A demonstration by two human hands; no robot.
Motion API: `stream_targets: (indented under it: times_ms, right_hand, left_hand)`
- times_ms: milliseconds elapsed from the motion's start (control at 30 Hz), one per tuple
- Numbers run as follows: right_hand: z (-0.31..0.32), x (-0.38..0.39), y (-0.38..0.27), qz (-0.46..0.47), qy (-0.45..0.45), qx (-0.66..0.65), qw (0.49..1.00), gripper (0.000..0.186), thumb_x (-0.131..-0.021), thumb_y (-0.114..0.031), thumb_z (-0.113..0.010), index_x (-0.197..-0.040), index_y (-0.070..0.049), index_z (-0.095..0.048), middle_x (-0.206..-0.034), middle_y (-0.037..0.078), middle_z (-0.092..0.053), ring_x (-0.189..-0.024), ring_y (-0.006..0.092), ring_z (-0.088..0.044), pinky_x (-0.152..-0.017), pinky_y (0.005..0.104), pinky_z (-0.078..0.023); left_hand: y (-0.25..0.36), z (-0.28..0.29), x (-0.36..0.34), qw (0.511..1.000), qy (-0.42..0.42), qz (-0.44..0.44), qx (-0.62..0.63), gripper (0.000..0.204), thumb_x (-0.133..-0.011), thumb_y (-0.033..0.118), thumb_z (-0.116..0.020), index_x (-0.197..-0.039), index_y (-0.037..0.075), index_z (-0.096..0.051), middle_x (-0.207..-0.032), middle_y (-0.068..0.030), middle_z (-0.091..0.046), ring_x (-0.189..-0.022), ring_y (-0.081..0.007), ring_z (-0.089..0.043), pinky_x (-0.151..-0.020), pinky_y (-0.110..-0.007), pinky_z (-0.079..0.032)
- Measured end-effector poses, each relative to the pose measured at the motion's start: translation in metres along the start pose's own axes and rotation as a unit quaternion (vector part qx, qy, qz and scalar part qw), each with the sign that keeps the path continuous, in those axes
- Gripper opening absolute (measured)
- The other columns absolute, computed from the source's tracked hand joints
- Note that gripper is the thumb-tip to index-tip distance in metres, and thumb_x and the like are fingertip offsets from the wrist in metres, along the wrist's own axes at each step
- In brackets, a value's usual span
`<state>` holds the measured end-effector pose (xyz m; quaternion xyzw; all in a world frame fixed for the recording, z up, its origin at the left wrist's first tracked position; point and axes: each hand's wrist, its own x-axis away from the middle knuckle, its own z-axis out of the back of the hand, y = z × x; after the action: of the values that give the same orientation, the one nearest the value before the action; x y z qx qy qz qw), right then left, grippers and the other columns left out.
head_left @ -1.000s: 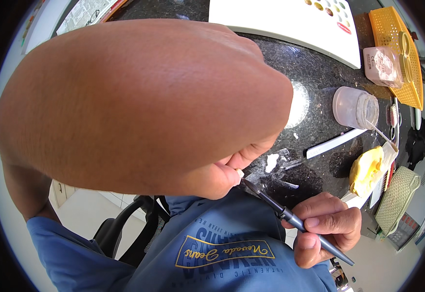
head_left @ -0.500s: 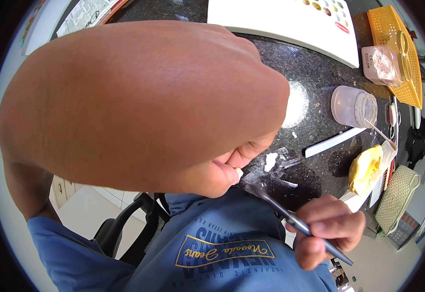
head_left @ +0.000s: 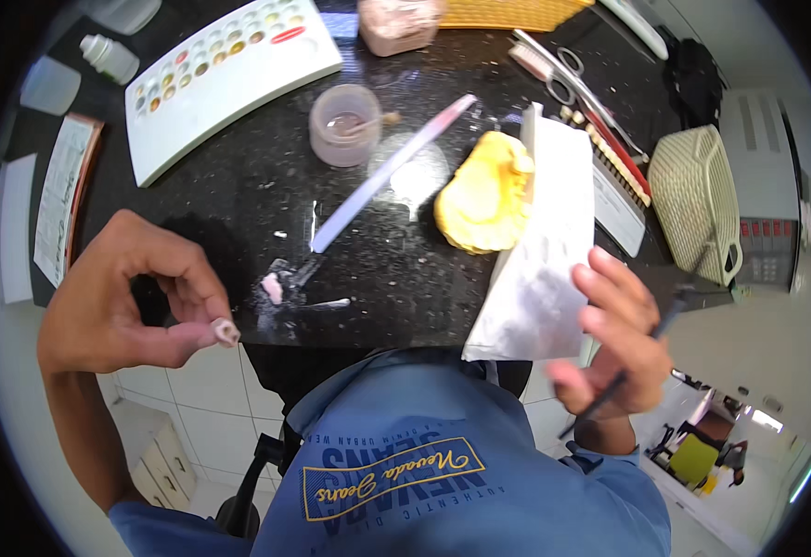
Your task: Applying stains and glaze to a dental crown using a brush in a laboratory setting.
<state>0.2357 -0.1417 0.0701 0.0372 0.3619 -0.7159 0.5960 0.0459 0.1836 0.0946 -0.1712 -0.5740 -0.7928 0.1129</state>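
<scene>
My left hand (head_left: pixel 127 302), at the table's front edge, pinches a small whitish tooth-shaped piece (head_left: pixel 226 331) between thumb and finger. At the right, my right hand (head_left: pixel 624 348) is closed around a slim dark tool (head_left: pixel 673 311), its far end smeared by motion. Close to my left hand, a pinkish-white lump (head_left: pixel 272 289) lies among scattered white powder. Beyond it a long whitish strip (head_left: pixel 368 195) slants across the black table. A yellow dental cast (head_left: pixel 482 200) rests against a flat white packet (head_left: pixel 540 288) near my right hand.
A small translucent jar (head_left: pixel 339 139) with a stick in it stands mid-table. Behind are a white palette (head_left: pixel 238 111) with coloured wells and a jar of pink powder (head_left: pixel 396 26). Scissors (head_left: pixel 563 88), a tooth shade strip (head_left: pixel 624 167) and a pale woven basket (head_left: pixel 693 200) lie to the right.
My left hand has drawn back to the left with the piece, and its forearm no longer covers the table. My right hand has lifted the tool away from the piece. The view has turned right.
</scene>
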Motion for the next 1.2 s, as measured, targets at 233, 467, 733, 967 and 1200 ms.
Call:
stream_targets:
  times_ms: [233,467,733,967,1200]
  right_hand:
    - [-0.020,0.026,-0.012,-0.032,-0.120,0.137,0.983,0.045,-0.082,-0.041,-0.068,-0.122,-0.022,-0.064,-0.135,0.009,-0.057,-0.134,0.0422,-0.040,-0.111,0.0572,-0.022]
    - [-0.018,0.022,-0.013,-0.030,-0.063,0.129,0.989,0.027,-0.081,-0.021,-0.071,-0.105,-0.010,-0.072,-0.114,0.015,-0.068,-0.117,0.0337,-0.060,-0.108,0.0547,-0.029]
    - [-0.011,0.013,-0.011,-0.079,0.097,-0.099,0.987,0.022,-0.080,-0.004,-0.070,-0.101,-0.002,-0.070,-0.102,0.017,-0.071,-0.098,0.0305,-0.070,-0.100,0.0456,-0.041]
    - [-0.006,0.009,-0.002,-0.040,-0.007,-0.130,0.991,0.030,-0.072,-0.008,-0.072,-0.102,-0.002,-0.070,-0.107,0.020,-0.069,-0.101,0.0320,-0.068,-0.097,0.0467,-0.043]
    - [0.000,0.006,0.001,-0.025,-0.074,-0.114,0.990,0.027,-0.077,-0.015,-0.064,-0.101,-0.006,-0.070,-0.113,0.021,-0.067,-0.102,0.0323,-0.067,-0.095,0.0480,-0.045]
  left_hand:
    - [0.007,-0.036,-0.006,0.988,0.031,-0.107,0.109,0.012,-0.065,0.000,-0.076,-0.075,-0.001,-0.070,-0.072,-0.0110,-0.070,-0.064,-0.0153,-0.069,-0.060,-0.022,-0.055]
    - [0.029,-0.086,-0.033,0.978,0.090,-0.155,0.109,0.010,-0.073,-0.003,-0.072,-0.083,-0.002,-0.070,-0.081,-0.0098,-0.071,-0.072,-0.0134,-0.069,-0.067,-0.023,-0.056]
    - [0.048,-0.120,-0.055,0.977,0.123,-0.160,0.075,0.009,-0.075,0.001,-0.071,-0.084,-0.002,-0.068,-0.078,-0.0098,-0.070,-0.071,-0.0138,-0.069,-0.066,-0.025,-0.055]
    - [0.056,-0.123,-0.066,0.992,0.067,-0.108,0.019,0.010,-0.075,0.004,-0.072,-0.082,-0.002,-0.068,-0.073,-0.0089,-0.069,-0.068,-0.0145,-0.068,-0.067,-0.025,-0.055]
    - [0.060,-0.122,-0.072,0.995,0.050,-0.085,0.020,0.013,-0.072,0.004,-0.072,-0.081,-0.003,-0.067,-0.069,-0.0075,-0.067,-0.065,-0.0127,-0.066,-0.068,-0.024,-0.054]
